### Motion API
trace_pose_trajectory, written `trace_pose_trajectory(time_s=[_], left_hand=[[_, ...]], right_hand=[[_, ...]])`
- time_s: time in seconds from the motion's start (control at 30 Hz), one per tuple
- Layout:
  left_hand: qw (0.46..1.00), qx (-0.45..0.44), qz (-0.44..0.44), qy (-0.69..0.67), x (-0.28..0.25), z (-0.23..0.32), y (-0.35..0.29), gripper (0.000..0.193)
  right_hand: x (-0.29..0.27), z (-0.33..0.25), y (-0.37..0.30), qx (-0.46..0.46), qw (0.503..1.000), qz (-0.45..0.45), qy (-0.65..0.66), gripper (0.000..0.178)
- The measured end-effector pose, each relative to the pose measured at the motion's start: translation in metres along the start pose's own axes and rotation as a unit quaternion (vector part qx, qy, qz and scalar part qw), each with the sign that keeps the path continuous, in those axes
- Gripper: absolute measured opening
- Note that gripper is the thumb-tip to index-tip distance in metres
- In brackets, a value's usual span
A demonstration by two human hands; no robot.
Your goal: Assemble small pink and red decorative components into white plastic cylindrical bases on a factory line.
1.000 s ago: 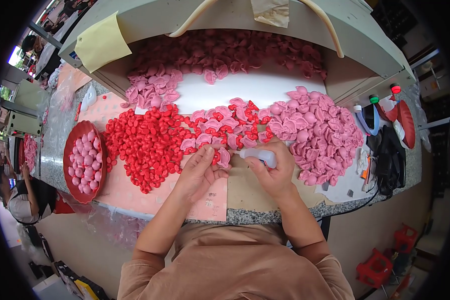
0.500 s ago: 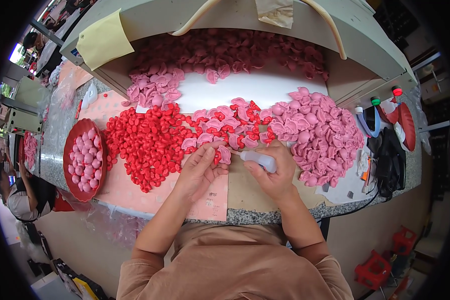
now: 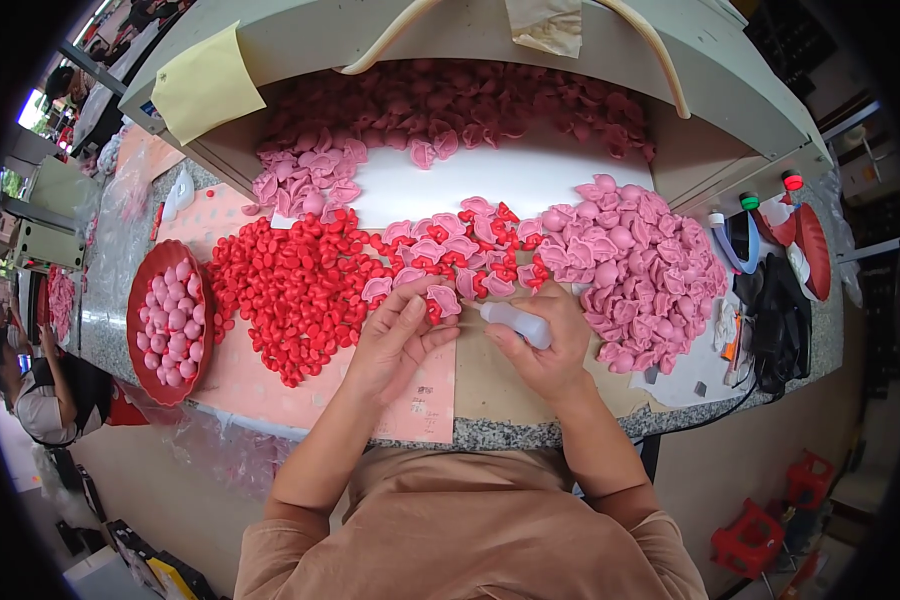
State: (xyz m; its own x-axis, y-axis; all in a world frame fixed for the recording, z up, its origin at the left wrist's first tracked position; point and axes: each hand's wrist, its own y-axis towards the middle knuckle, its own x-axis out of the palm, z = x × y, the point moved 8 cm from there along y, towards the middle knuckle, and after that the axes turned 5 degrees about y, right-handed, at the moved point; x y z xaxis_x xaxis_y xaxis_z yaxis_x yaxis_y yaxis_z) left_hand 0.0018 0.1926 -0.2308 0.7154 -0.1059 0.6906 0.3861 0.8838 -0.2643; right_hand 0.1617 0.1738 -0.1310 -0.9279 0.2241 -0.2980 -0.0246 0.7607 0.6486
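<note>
Between the thumb and fingers of my left hand (image 3: 395,345) is a pink shell-shaped plastic piece (image 3: 443,300) with a red piece at its lower edge. My right hand (image 3: 557,345) grips a small translucent squeeze bottle (image 3: 520,323), its thin nozzle pointing left at the held piece. Whether the nozzle touches it is too small to tell. Just beyond both hands lie several pink pieces paired with red ones (image 3: 460,246). A heap of small red pieces (image 3: 295,290) spreads to the left, and a heap of pink shell pieces (image 3: 645,270) to the right.
At the far left stands a red scalloped bowl (image 3: 142,375) of pink balls. A grey metal housing (image 3: 750,120) arches over more pink pieces behind. Black pouch-like items (image 3: 778,320) and a blue tape roll (image 3: 738,245) lie at the right. Another person (image 3: 60,395) works off to the left.
In my left hand the pink piece has turned and shifted slightly left and up, showing more of its face. The right hand and bottle have barely moved.
</note>
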Motion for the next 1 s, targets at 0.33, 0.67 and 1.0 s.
trace_pose_trajectory(time_s=[0.33, 0.67, 1.0], left_hand=[[1.000, 0.012, -0.010, -0.007, 0.0027, 0.0011, 0.0002, 0.031], [0.999, 0.012, -0.016, -0.025, 0.0054, 0.0024, -0.0002, 0.030], [1.000, 0.002, -0.012, -0.022, 0.0059, 0.0029, -0.0009, 0.038]], right_hand=[[-0.0003, -0.0050, -0.0005, -0.043, 0.999, 0.002, -0.013, 0.031], [0.0015, -0.0065, 0.0004, -0.053, 0.998, -0.004, -0.015, 0.032], [0.0008, -0.0044, -0.0010, -0.053, 0.998, 0.003, -0.014, 0.033]])
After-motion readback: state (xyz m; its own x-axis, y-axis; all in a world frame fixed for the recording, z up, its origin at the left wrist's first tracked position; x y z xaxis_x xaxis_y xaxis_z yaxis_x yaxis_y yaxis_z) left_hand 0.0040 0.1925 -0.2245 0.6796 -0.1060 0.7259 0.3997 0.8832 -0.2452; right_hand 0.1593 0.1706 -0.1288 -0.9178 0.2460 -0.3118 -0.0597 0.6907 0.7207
